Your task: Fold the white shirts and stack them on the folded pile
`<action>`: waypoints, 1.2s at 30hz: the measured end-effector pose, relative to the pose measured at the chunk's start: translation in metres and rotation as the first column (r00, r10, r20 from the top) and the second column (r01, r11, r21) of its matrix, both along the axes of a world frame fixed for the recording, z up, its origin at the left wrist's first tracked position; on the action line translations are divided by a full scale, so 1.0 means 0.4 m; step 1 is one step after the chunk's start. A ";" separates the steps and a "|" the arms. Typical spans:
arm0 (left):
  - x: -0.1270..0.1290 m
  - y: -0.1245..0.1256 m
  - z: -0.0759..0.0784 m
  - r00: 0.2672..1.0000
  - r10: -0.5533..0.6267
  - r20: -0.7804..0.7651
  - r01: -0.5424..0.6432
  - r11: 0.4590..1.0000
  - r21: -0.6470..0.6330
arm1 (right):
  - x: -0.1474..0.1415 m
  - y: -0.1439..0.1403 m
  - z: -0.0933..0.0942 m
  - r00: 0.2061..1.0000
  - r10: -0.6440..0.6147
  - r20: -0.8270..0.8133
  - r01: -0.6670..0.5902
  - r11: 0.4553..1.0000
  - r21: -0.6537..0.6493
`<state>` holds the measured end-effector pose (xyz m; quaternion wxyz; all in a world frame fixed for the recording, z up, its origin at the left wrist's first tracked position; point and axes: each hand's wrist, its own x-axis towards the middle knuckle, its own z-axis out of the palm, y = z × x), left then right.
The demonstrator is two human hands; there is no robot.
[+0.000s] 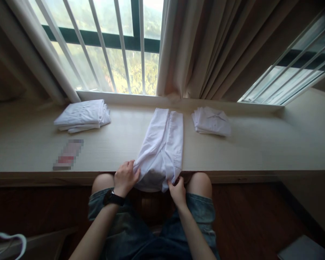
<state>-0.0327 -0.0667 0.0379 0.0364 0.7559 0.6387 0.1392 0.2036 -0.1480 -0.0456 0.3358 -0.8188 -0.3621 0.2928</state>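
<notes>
A white garment (162, 144) lies lengthwise on the pale table in front of me, its near end hanging over the table's front edge. Its sides are folded inward, and a seam runs down the middle. My left hand (126, 177), below a black wristwatch, grips the garment's near left edge between thumb and fingers. At the near right corner, my right hand (177, 189) pinches the cloth, the fingers partly hidden under it. Whether the garment is a shirt or trousers I cannot tell.
A folded white stack (82, 115) lies at the back left, and a folded white shirt stack (212, 121) at the back right. A blurred flat object (68, 154) rests on the table (273, 144) at left. A white hanger hook (13, 238) shows at lower left.
</notes>
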 end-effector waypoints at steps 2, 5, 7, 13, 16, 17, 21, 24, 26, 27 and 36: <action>-0.012 -0.024 -0.006 0.999 0.046 -0.026 -0.047 0.997 -0.059 | 0.002 -0.003 -0.015 0.999 0.031 -0.018 -0.031 0.998 -0.054; -0.012 -0.029 -0.007 0.997 0.074 -0.022 -0.076 0.988 -0.134 | -0.001 -0.013 -0.020 0.997 0.071 0.007 -0.070 0.993 -0.091; -0.004 -0.030 -0.008 0.998 0.065 -0.007 -0.065 0.985 -0.157 | -0.007 -0.020 -0.012 0.997 0.060 0.047 -0.058 0.997 -0.044; 0.025 -0.083 -0.044 0.987 0.106 0.123 -0.093 0.990 -0.103 | -0.037 -0.038 0.001 0.992 -0.077 0.097 0.053 0.973 0.226; 0.031 -0.121 -0.075 0.972 0.101 0.212 -0.092 0.994 -0.051 | -0.051 -0.048 -0.007 0.976 -0.180 0.120 0.129 0.928 0.348; 0.032 -0.133 -0.084 0.970 0.087 0.225 -0.086 0.996 -0.017 | -0.054 -0.053 -0.008 0.968 -0.208 0.144 0.140 0.915 0.379; 0.036 -0.164 -0.107 0.977 -0.064 0.204 0.037 0.991 0.131 | -0.054 -0.067 -0.006 0.947 -0.133 0.291 0.002 0.913 0.409; 0.045 -0.166 -0.123 0.957 -0.136 0.255 0.100 0.984 0.149 | -0.045 -0.067 -0.006 0.941 0.078 0.330 -0.185 0.934 0.306; 0.047 -0.159 -0.136 0.933 -0.041 0.356 -0.008 0.991 0.136 | -0.035 -0.062 -0.010 0.953 0.148 0.266 -0.224 0.932 0.284; 0.046 -0.154 -0.143 0.912 0.026 0.409 -0.081 0.990 0.116 | -0.028 -0.059 -0.012 0.961 0.170 0.216 -0.230 0.929 0.290; 0.014 -0.127 -0.111 0.827 0.285 0.485 -0.179 0.951 -0.253 | 0.075 0.012 0.075 0.940 -0.021 0.342 -0.111 0.925 0.363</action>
